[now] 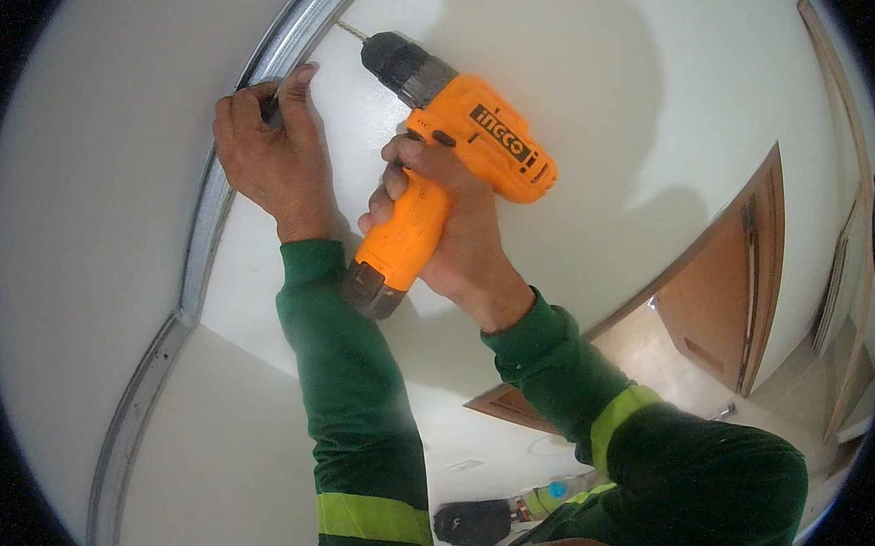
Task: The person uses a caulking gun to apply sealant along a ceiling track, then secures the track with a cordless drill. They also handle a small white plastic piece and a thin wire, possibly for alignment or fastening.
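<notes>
An orange and black cordless drill [495,139] is held in my right hand [460,223], fingers wrapped round its grip. Its thin twist bit [351,30] points up and left, with the tip at or very close to a curved-looking silver metal channel [204,225]. I cannot tell whether the bit has entered the metal. My left hand [276,153] pinches the lower flange of that channel, thumb on one side and fingers curled over the other, just left of the bit. The channel runs along the line where the white wall [585,71] meets the pale ceiling [112,190].
Another stretch of metal channel [136,403] continues past the corner at lower left. A brown wooden door [707,300] stands in its frame at right. Long boards [852,157] lean at the far right. A black bag [473,525] and other items lie low at the bottom.
</notes>
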### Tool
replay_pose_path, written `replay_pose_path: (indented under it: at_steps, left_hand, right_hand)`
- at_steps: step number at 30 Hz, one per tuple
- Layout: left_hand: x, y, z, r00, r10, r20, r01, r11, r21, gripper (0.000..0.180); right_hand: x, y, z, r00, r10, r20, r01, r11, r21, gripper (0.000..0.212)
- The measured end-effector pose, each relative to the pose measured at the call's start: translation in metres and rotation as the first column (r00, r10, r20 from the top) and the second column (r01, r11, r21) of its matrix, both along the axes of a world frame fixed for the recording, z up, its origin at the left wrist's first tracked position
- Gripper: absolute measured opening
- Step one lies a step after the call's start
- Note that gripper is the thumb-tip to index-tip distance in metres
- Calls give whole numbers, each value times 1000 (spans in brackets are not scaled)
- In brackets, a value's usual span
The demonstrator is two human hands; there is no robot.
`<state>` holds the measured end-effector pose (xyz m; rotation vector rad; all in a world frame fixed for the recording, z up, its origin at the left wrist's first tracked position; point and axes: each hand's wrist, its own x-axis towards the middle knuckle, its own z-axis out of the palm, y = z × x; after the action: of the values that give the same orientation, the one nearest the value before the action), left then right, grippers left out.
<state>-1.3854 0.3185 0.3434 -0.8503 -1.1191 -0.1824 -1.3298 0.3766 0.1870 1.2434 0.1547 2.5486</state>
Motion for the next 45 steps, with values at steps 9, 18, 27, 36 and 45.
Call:
replay_pose_path:
  at_steps: [9, 18, 27, 36, 45]
  left_hand:
    - [1, -1, -1, 999, -36, 13, 36, 999, -1, 40]
    - [0, 0, -2, 997, -75, 12, 76, 996, -55, 45]
    - [4, 2, -2, 997, -78, 0, 78, 995, -64, 45]
    - [4, 0, -4, 998, -64, 0, 64, 998, -27, 42]
    - [0, -4, -2, 999, -44, 18, 45, 999, -11, 36]
  right_hand:
    - [-1, -7, 4, 998, -30, -48, 27, 998, -48, 18]
    - [2, -6, 2, 999, -14, -36, 11, 998, -66, 19]
    - [-1, -4, -2, 993, -118, -8, 117, 992, -43, 17]
    - [4, -1, -3, 1000, -23, 0, 23, 999, -46, 16]
    - [2, 2, -2, 947, -290, 137, 289, 957, 29, 21]
